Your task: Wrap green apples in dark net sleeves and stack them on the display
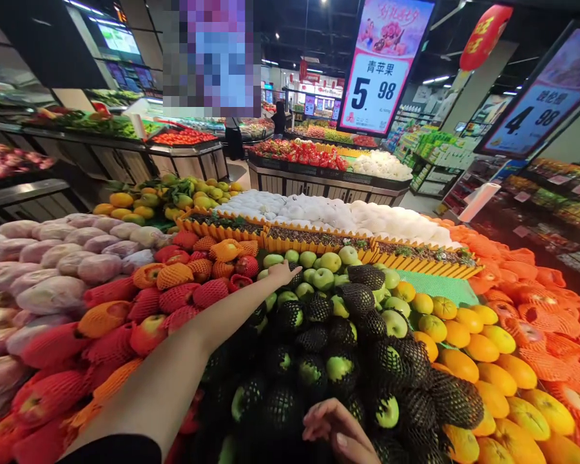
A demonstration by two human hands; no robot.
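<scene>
My left hand (284, 275) reaches far forward over the pile of green apples (323, 278). Its visible fingers are stretched out and apart, close to a green apple in a black foam net (296, 276) at the back of the pile. Whether they touch that apple I cannot tell. Low in the view, my right hand (339, 430) hovers over the front apples in black nets (341, 367), fingers loosely bent and apart, with nothing seen in it. Many of the nearer apples wear black nets, while several at the back are bare.
Red apples in red and orange nets (162, 299) lie left, beside wrapped pale fruit (53, 293). Oranges (493, 364) and orange-netted fruit (541, 309) fill the right. Behind runs a yellow-edged divider (314, 240) with white-wrapped fruit (328, 211). A price screen (384, 71) hangs above.
</scene>
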